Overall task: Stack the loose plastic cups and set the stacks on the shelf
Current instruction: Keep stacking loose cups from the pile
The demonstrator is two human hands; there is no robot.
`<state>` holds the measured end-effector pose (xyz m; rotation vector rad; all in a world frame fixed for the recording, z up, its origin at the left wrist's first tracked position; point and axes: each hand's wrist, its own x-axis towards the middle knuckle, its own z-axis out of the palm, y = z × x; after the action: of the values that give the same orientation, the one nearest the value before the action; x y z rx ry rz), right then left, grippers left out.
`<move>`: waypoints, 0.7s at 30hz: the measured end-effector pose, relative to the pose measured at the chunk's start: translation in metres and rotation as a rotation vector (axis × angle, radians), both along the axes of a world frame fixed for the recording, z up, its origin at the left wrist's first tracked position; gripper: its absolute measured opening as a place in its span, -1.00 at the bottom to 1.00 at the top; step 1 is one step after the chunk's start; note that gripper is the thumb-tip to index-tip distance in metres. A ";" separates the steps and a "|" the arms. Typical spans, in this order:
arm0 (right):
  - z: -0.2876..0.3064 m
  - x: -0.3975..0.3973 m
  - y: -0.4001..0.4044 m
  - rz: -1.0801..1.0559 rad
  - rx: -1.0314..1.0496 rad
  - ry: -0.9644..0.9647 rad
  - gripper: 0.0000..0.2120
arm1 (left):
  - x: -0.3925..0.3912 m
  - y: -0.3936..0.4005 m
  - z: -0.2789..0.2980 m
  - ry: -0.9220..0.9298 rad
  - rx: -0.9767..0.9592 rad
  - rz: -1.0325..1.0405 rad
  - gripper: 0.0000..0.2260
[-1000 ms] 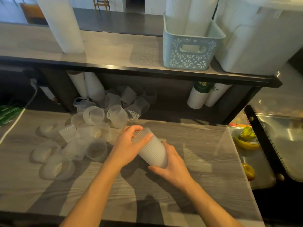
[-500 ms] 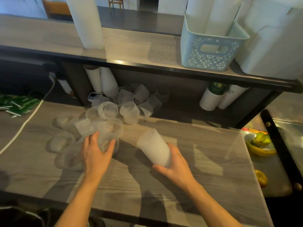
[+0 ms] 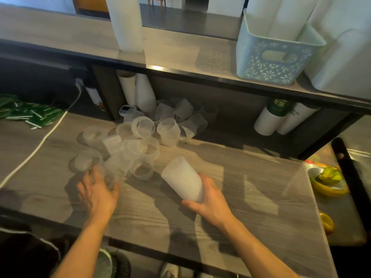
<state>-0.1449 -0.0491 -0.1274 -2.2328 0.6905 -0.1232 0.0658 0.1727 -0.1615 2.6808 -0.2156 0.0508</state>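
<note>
My right grip curls round the stack; left grip closes on a loose cup, next to nest it

Right hand round cup stack; left hand among loose cups.

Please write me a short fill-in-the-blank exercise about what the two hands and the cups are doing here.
1. The right hand holds a tilted ____ of ribbed plastic cups.
2. The left hand reaches into the ____ cups on the counter.
3. The patterned basket sits on the ____ shelf.

Missing words: stack; loose; upper
</note>
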 end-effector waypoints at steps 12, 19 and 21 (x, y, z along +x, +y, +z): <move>0.008 -0.001 -0.001 -0.003 0.004 0.019 -0.19 | -0.028 -0.033 0.081 0.044 -0.375 -0.180 -0.28; 0.018 -0.005 0.001 0.026 0.003 -0.031 -0.12 | -0.053 -0.078 0.111 0.279 -0.783 -0.326 -0.38; 0.020 -0.009 0.000 0.026 0.000 -0.036 -0.16 | -0.059 -0.086 0.108 0.349 -0.808 -0.373 -0.35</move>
<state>-0.1538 -0.0486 -0.1076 -2.2338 0.6416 -0.1499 0.0069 0.0871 -0.0533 1.7778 -0.4620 -0.3644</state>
